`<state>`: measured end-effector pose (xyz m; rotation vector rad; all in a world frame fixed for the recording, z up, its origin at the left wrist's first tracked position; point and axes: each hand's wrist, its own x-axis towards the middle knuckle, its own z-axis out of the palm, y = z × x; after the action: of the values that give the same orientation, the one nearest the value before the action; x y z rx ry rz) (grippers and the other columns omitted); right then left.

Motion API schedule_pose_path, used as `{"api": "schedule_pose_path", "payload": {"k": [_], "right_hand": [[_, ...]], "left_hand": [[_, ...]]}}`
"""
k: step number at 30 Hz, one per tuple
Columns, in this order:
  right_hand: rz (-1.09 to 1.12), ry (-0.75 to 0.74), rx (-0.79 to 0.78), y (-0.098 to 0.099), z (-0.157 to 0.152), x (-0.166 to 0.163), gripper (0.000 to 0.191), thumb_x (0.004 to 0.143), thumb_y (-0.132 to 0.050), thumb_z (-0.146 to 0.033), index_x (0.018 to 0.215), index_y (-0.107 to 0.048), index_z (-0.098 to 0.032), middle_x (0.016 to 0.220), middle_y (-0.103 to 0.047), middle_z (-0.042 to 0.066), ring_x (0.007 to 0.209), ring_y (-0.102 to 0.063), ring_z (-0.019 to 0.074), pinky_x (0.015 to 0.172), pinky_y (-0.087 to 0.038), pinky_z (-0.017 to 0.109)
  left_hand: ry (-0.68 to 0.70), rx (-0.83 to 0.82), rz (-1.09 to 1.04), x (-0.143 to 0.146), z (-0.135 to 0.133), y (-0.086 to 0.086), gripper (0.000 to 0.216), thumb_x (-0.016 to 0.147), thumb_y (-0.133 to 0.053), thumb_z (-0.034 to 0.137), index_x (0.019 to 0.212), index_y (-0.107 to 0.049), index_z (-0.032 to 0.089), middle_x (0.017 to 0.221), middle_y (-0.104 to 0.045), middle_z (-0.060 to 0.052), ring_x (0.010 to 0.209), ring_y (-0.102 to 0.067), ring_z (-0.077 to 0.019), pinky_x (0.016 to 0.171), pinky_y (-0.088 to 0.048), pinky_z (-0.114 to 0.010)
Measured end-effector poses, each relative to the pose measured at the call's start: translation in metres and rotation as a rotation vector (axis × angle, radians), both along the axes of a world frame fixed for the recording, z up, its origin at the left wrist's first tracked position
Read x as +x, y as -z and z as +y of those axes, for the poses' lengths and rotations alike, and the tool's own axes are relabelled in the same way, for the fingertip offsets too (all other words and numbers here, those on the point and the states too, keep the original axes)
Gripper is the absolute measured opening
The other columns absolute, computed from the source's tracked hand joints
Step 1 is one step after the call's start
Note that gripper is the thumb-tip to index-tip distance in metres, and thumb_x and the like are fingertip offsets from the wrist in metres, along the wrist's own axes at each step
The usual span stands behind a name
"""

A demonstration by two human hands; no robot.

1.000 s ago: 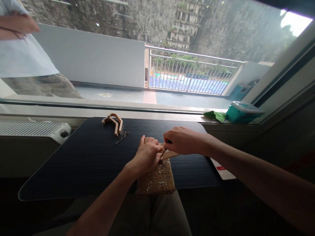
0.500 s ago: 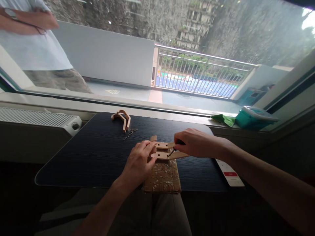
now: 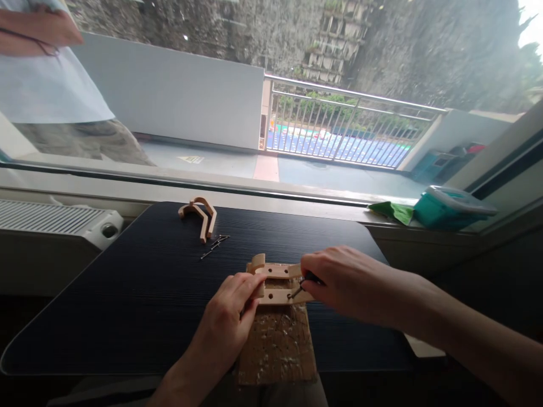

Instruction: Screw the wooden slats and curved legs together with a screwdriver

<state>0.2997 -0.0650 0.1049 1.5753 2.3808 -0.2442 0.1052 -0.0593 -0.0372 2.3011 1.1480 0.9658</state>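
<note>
Two pale wooden pieces with drilled holes lie side by side across a worn cardboard block (image 3: 276,347). My left hand (image 3: 231,305) grips the left ends of the near wooden piece (image 3: 278,297) and the far wooden piece (image 3: 278,272), fingers on top and thumb at the near edge. In my closed right hand (image 3: 339,282) is a screwdriver (image 3: 298,289) with a dark handle, tilted down to the left. Its tip meets the right-hand hole of the near piece. Whether a screw sits there is too small to tell.
Two curved wooden pieces (image 3: 208,217) and several screws (image 3: 215,247) lie on the dark table (image 3: 127,299) at back left. A phone (image 3: 424,346) is partly under my right forearm. A green cloth (image 3: 392,212) and teal box (image 3: 452,208) rest on the sill. Beyond the window stands a person (image 3: 55,85).
My view has shifted, so the table and hands appear lower and nearer. The screwdriver tip stays at the same hole, and my left hand still holds the wooden pieces.
</note>
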Motion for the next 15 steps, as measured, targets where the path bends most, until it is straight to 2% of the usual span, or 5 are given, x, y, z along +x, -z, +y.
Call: {"api": "schedule_pose_path", "payload": {"k": [5, 10, 15], "right_hand": [[-0.003, -0.063, -0.009, 0.003, 0.005, 0.002, 0.015, 0.084, -0.049, -0.019, 0.072, -0.058, -0.018, 0.067, -0.062, 0.003, 0.059, -0.058, 0.0141, 0.05, -0.028, 0.027], [0.061, -0.072, -0.022, 0.006, 0.011, 0.009, 0.015, 0.085, -0.048, -0.018, 0.077, -0.061, -0.019, 0.063, -0.061, 0.002, 0.056, -0.057, 0.0135, 0.052, -0.033, 0.025], [0.059, -0.086, -0.051, 0.001, 0.017, 0.008, 0.014, 0.084, -0.05, -0.017, 0.075, -0.061, -0.017, 0.061, -0.061, 0.001, 0.056, -0.058, 0.0128, 0.051, -0.032, 0.024]], "left_hand": [[-0.021, 0.06, 0.0, -0.001, 0.006, 0.006, 0.045, 0.08, -0.046, 0.008, 0.12, -0.051, 0.028, 0.107, -0.063, -0.003, 0.098, -0.059, -0.0182, 0.086, -0.051, -0.03], [-0.026, 0.12, 0.038, -0.001, 0.009, 0.01, 0.044, 0.081, -0.047, 0.01, 0.121, -0.049, 0.029, 0.106, -0.062, -0.003, 0.096, -0.06, -0.0169, 0.083, -0.053, -0.026], [-0.052, 0.174, 0.131, -0.004, 0.005, 0.004, 0.043, 0.082, -0.05, 0.016, 0.124, -0.046, 0.024, 0.111, -0.06, -0.005, 0.102, -0.058, -0.018, 0.086, -0.052, -0.029]]}}
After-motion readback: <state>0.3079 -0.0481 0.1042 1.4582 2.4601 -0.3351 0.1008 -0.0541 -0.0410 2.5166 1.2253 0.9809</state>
